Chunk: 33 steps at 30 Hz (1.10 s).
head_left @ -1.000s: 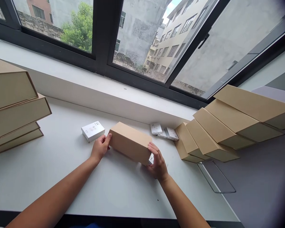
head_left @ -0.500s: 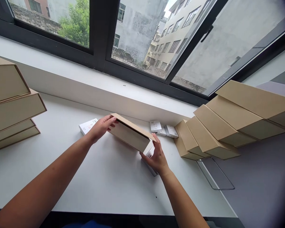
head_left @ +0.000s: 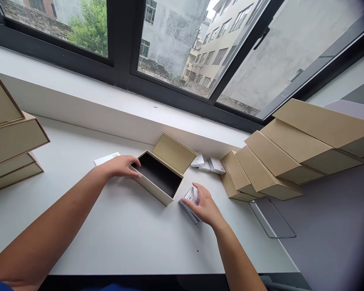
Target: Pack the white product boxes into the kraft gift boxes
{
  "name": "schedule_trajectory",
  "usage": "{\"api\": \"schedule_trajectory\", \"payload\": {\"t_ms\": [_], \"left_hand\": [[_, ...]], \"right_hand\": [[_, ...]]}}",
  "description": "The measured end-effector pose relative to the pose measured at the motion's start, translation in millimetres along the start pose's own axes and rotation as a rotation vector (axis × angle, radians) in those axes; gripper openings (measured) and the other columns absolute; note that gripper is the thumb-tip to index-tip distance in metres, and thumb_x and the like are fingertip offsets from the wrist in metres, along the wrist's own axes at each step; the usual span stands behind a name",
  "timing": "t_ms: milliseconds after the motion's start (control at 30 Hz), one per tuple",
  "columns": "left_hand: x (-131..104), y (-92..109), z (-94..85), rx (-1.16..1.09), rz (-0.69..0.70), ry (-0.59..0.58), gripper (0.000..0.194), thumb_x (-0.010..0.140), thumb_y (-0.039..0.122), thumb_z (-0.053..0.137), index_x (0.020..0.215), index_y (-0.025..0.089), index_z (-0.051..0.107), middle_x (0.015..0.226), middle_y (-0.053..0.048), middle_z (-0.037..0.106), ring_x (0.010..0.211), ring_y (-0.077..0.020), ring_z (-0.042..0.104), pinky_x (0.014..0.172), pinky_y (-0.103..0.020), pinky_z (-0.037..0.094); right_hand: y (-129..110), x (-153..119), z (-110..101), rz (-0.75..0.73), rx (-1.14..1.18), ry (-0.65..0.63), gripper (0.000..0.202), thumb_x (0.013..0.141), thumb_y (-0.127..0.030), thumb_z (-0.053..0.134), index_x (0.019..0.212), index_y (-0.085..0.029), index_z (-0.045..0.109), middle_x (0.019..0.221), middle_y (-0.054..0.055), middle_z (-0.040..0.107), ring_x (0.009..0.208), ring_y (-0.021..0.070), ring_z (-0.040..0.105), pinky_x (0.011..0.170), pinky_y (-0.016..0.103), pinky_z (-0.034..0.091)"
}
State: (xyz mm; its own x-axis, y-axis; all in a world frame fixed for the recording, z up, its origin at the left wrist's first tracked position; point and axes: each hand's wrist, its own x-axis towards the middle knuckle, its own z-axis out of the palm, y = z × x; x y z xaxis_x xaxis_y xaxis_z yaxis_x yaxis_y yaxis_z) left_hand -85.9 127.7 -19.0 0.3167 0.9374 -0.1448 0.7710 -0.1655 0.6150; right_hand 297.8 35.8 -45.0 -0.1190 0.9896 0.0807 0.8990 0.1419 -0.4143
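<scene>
A long beige gift box [head_left: 153, 188] with a black inside sits on the white table, its hinged lid [head_left: 176, 152] thrown back toward the window ledge. My left hand [head_left: 121, 166] grips the box's left end, thumb and fingers around the rim. Over a small stack of white printed cartons [head_left: 191, 198], just right of the box, my right hand [head_left: 204, 205] is spread with thumb and fingers apart. It partly covers the stack; whether it touches the top carton I cannot tell. Behind my left hand lies a flat white carton [head_left: 106, 158], partly hidden.
Several small white cartons [head_left: 209, 165] lie by the ledge beyond the lid. Closed beige boxes are stacked at the left [head_left: 15, 141] and lean in a row at the right [head_left: 291, 153]. A wire frame [head_left: 273, 218] juts past the table's right edge.
The beige box has gone from tilted and held in both hands to resting on the table with its lid open. My right hand has left it and moved over the carton stack.
</scene>
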Motion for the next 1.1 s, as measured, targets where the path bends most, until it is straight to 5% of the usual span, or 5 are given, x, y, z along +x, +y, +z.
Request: {"api": "schedule_trajectory", "payload": {"t_ms": [200,467,733,933,1100], "left_hand": [[-23.6,19.3,13.3,0.203,-0.107,-0.011,0.037,0.072,0.06,0.062,0.086,0.028,0.075,0.086,-0.01,0.073,0.091,-0.0349,0.066,0.076,-0.038,0.049],[-29.6,-9.3,2.4,0.304,-0.008,0.24,0.097,0.062,0.055,0.072,0.15,0.027,0.043,0.155,-0.009,0.046,0.147,-0.0379,0.029,0.12,-0.052,0.013],[-25.0,-38.5,-1.5,0.434,-0.335,0.116,0.089,0.056,0.035,0.06,0.143,0.023,0.048,0.125,-0.016,0.064,0.113,-0.0393,0.058,0.095,-0.047,0.042],[-29.3,-29.7,-19.7,0.349,-0.404,-0.012,0.089,0.047,0.031,0.065,0.134,0.021,0.053,0.118,-0.015,0.066,0.101,-0.0379,0.063,0.077,-0.04,0.049],[-40.3,-6.9,-56.5,0.201,-0.186,0.157,0.089,0.06,0.033,0.067,0.146,0.03,0.044,0.119,-0.007,0.063,0.097,-0.0302,0.063,0.074,-0.035,0.051]], "right_hand": [[3.1,-12.7,-9.3,0.082,-0.131,-0.153,0.098,0.066,-0.047,0.08,0.149,-0.019,0.035,0.144,0.018,0.053,0.13,0.0384,0.053,0.095,0.051,0.052],[-0.8,-8.2,-21.7,0.15,-0.262,-0.246,0.049,0.061,-0.022,0.068,0.107,-0.022,0.05,0.088,0.003,0.063,0.071,0.0209,0.06,0.055,0.025,0.034],[-35.0,-2.8,-78.9,-0.013,-0.086,-0.094,0.051,0.068,-0.025,0.071,0.114,-0.025,0.049,0.096,0.003,0.064,0.081,0.0221,0.062,0.063,0.03,0.046],[-92.3,46.5,-35.3,-0.331,0.675,-0.46,0.086,0.061,-0.037,0.086,0.133,-0.026,0.041,0.128,0.007,0.058,0.115,0.0257,0.06,0.087,0.034,0.053],[-89.2,81.7,-6.2,-0.182,0.551,-0.418,0.08,0.063,-0.04,0.083,0.129,-0.025,0.041,0.12,0.005,0.059,0.107,0.0244,0.06,0.085,0.035,0.051]]}}
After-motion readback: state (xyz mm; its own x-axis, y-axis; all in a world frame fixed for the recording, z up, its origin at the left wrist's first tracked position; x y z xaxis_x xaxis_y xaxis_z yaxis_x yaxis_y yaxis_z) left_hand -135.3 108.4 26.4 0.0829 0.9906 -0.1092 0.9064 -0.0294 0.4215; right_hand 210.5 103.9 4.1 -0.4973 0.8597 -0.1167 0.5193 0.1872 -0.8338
